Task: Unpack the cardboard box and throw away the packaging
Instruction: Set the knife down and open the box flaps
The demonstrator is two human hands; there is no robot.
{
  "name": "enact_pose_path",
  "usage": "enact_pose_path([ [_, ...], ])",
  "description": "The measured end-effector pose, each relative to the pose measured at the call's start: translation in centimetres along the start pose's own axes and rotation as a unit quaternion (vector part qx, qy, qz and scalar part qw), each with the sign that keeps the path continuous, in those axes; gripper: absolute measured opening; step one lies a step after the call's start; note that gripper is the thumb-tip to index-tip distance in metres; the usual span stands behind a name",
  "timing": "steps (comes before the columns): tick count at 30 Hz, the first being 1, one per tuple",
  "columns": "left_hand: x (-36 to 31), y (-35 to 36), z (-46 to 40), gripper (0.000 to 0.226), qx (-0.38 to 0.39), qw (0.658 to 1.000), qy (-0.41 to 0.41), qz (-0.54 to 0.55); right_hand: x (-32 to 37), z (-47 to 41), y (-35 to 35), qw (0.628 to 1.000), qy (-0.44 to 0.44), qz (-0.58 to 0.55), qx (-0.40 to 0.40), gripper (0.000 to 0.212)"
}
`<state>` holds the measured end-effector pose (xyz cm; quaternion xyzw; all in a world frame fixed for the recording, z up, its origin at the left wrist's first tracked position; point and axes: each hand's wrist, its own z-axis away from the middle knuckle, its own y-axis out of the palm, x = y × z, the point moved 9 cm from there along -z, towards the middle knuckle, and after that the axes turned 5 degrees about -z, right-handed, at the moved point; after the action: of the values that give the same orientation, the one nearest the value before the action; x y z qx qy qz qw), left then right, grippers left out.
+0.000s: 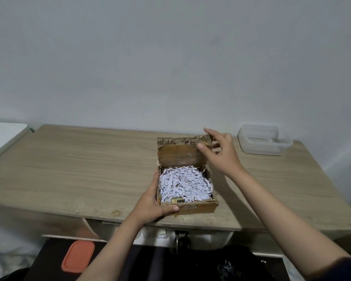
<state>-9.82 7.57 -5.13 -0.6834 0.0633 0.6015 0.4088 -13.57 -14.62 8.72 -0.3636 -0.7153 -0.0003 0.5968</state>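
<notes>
Now, the counter: a light wood-grain counter [89,165] stands against a pale grey wall [170,57], its near edge chipped in places.
Box: a small, worn brown cardboard box [193,207] sits on the counter near the front edge, right of the middle, with its lid flap [180,157] raised upright at the far side.
Filling: white shredded paper [185,184] fills the box to the rim; a small dark item [178,200] shows at the near wall, too small to identify.
Left hand: the left hand [152,207] grips the box's near left corner, thumb laid across the front wall, fingers along the left side.
Right hand: the right hand [221,151] is at the lid flap's upper right corner, index finger on the top edge, thumb in front of the flap; whether it pinches the flap firmly cannot be told.
Container: a clear rectangular plastic container [263,140] rests at the far right of the counter, well apart from the box.
Below the counter: an orange rounded plastic lid [78,256] lies on a dark surface, and a few paper shreds [227,267] lie to the right.
</notes>
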Motion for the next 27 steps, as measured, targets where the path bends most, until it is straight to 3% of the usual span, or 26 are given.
enact_pose_path([
  [4,-0.1,-0.2,0.0,0.131,0.007,1.0,0.001,0.015,-0.7,-1.7,0.6,1.0,0.011,0.007,0.001,0.075],
  [16,-0.1,-0.1,0.3,0.13,0.015,1.0,-0.018,0.016,-5.4,-1.6,4.8,0.994,0.089,-0.02,0.064,0.096],
  [27,-2.2,-0.4,-0.8,0.133,0.032,0.999,0.012,-0.018,-7.9,0.0,5.3,0.964,0.136,0.12,0.196,0.081],
])
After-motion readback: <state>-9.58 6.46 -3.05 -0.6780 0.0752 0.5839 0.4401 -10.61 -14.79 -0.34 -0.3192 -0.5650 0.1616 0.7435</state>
